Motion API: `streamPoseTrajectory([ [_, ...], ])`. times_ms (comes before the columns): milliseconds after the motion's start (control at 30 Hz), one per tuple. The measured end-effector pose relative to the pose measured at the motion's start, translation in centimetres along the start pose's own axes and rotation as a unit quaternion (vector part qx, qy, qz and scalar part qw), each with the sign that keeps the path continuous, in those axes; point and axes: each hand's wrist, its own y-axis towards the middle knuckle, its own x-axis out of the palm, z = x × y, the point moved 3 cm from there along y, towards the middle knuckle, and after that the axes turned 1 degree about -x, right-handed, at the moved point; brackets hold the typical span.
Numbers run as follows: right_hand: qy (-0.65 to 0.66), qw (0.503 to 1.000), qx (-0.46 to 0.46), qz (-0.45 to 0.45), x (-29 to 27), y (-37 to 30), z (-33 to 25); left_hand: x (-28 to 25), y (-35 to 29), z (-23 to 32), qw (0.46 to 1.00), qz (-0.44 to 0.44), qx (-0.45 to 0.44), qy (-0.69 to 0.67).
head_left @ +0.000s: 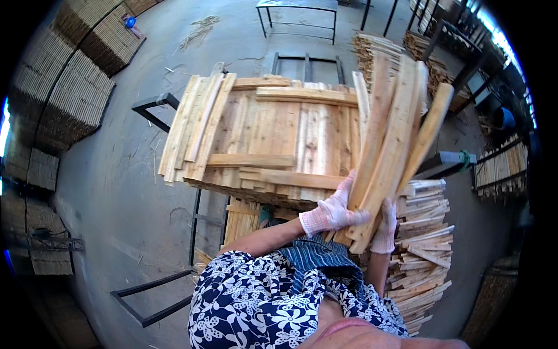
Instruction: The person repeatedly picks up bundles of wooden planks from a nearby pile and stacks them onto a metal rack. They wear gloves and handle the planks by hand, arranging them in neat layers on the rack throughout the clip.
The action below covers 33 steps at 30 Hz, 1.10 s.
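Several slats (388, 151), fanned loosely, sit in both gloved hands, in front of and rising past the right end of the stack (285, 131). Left hand (335, 213): closed on the bundle's left side near its lower end. Right hand (385, 228): holding the right side of that end, fingers mostly hidden, so can't tell how tightly. Two-sided grip probably stops loose pieces slipping apart; low hold leaves upper ends free, one splaying right.

On the stack: crosspieces (308, 95) lie flat across the top boards near the far and near edges, perhaps to tie layers. Loose strips (200, 128) overlap at its left end, running with the boards. Slat pile (421, 256) sits right of the stack, nearer the person, likely for easy reach. Dark frame (156, 102) juts out left of the stack, maybe supporting it; contact hidden.
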Motion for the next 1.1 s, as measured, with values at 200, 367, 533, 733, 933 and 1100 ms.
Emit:
streamPoseTrajectory([
  [200,-0.041,0.995,0.045,-0.073,12.2,10.0,8.9,-16.7,0.9,2.9,0.956,0.123,-0.097,0.250],
  [367,-0.325,0.938,0.049,0.104,12.7,13.0,13.4,-22.7,1.3,3.6,0.838,0.122,-0.207,0.490],
  [533,-0.437,0.895,0.064,0.070,13.3,12.2,9.4,-25.1,0.1,2.3,0.881,0.239,-0.093,0.397],
  [733,-0.559,0.825,0.023,0.082,18.0,13.3,6.9,-29.0,-3.9,1.6,0.937,0.270,-0.136,0.178],
  [933,-0.578,0.814,0.046,0.037,16.7,15.9,9.8,-32.0,-10.0,6.6,0.672,0.399,0.095,0.617],
  [1100,-0.128,0.979,0.142,-0.073,12.1,17.2,8.4,-38.9,-12.5,4.6,0.458,0.416,-0.148,0.771],
])
